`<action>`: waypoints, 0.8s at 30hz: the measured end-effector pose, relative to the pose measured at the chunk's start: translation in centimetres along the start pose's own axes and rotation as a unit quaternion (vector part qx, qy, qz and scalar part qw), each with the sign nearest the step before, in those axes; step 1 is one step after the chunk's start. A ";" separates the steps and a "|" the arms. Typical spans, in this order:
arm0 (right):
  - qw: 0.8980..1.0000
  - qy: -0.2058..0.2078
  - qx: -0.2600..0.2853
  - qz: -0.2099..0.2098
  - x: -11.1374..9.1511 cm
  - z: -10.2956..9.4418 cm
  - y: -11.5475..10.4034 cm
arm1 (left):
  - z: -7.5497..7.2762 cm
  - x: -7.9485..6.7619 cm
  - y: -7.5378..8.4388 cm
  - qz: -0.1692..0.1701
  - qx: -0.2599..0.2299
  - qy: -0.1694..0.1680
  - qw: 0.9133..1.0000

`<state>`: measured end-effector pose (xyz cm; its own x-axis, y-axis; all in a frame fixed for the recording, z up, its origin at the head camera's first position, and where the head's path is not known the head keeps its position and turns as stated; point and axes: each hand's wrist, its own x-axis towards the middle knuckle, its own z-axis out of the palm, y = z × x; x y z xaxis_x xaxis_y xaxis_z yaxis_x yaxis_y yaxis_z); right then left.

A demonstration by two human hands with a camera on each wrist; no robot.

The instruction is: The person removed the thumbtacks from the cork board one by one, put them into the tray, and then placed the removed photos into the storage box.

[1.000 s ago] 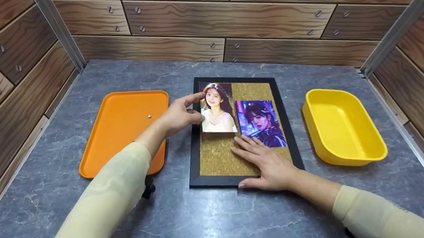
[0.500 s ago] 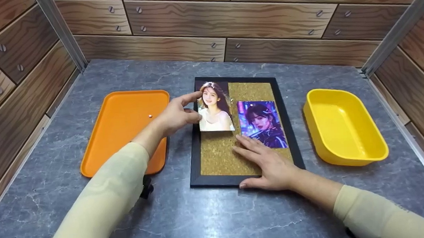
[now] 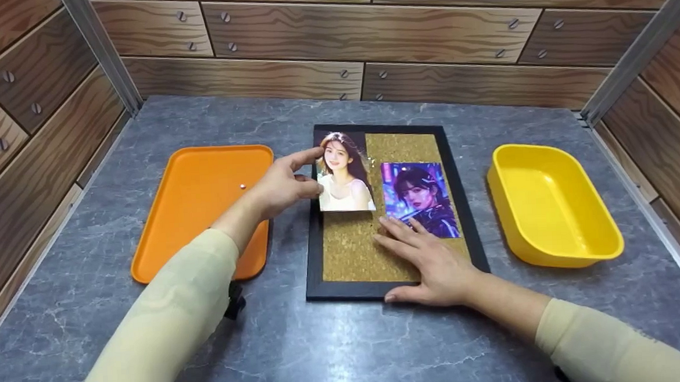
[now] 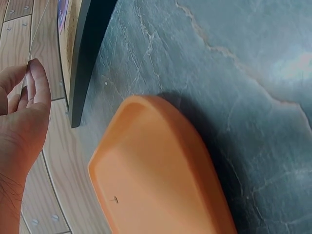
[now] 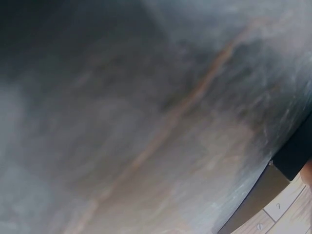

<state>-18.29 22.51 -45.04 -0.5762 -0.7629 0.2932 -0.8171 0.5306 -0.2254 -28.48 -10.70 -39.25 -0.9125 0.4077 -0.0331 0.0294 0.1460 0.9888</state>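
My left hand (image 3: 284, 185) pinches the left edge of a photo print (image 3: 345, 182), a portrait of a person in a white top, between thumb and fingers. In the left wrist view the print is nearly edge-on, above the board; its lower edge casts a shadow on the cork. A second, purple-and-blue portrait print (image 3: 419, 201) lies on the right half of the black-framed cork board (image 3: 355, 251). My right hand (image 3: 440, 270) rests on the board's lower right, fingers extended, fingertips at that print's lower edge and thumb at the bottom frame bar.
Left of the board lies an orange tray (image 3: 211, 168) with one small thumbtack (image 4: 114, 200) in it. A yellow tub (image 3: 550, 203) stands on the right. Wood-patterned walls (image 3: 366, 32) enclose the grey marbled table (image 3: 348, 342) at the back and sides.
Over the last second my left hand has shifted the white-top portrait slightly left, toward the board's upper-left corner. In the last half second it barely moves. My right hand stays in place.
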 end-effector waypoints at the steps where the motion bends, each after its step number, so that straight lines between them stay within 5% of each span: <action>1: 1.000 0.000 0.001 0.000 0.0 0.0 0.0 | 0.0 0.0 0.0 0.000 0.001 0.000 1.000; 14: 1.000 0.002 0.006 0.002 -0.2 -0.5 0.1 | 0.3 0.0 0.5 -0.006 0.003 0.001 1.000; 24: 0.999 -0.002 -0.017 0.038 -1.3 -4.1 0.5 | 1.0 0.1 0.5 0.008 -0.009 0.003 1.000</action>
<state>-18.08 25.28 -41.73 -0.6359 -0.7218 0.2730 -0.7717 0.5985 -0.2151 -28.17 -9.72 -38.87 -0.9146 0.4041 -0.0158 0.0371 0.1226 0.9918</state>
